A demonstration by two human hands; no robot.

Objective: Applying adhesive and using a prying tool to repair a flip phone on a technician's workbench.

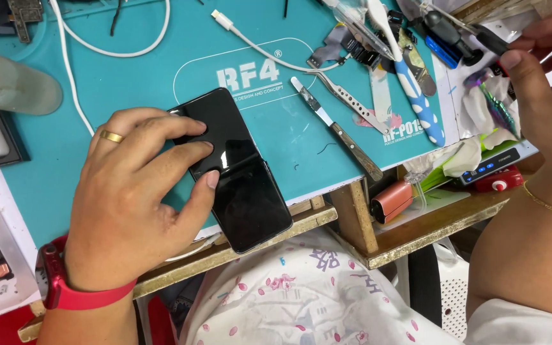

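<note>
A black phone [244,185] lies screen-up on the teal work mat [129,83], its lower end jutting over the bench edge. My left hand [132,198], with a gold ring and a red wristband, presses its fingers on the phone's upper left part and holds it down. My right hand [544,89] is up at the far right, fingertips pinched on the dark handle of a small screwdriver [490,39] among the cluttered tools.
On the mat lie a wooden-handled blade tool [340,131], metal tweezers [346,97], a white cable [250,39] and a blue-and-white handled brush [416,96]. An orange cylinder [391,200] sits on the lower shelf. White tissue [474,153] and gadgets crowd the right.
</note>
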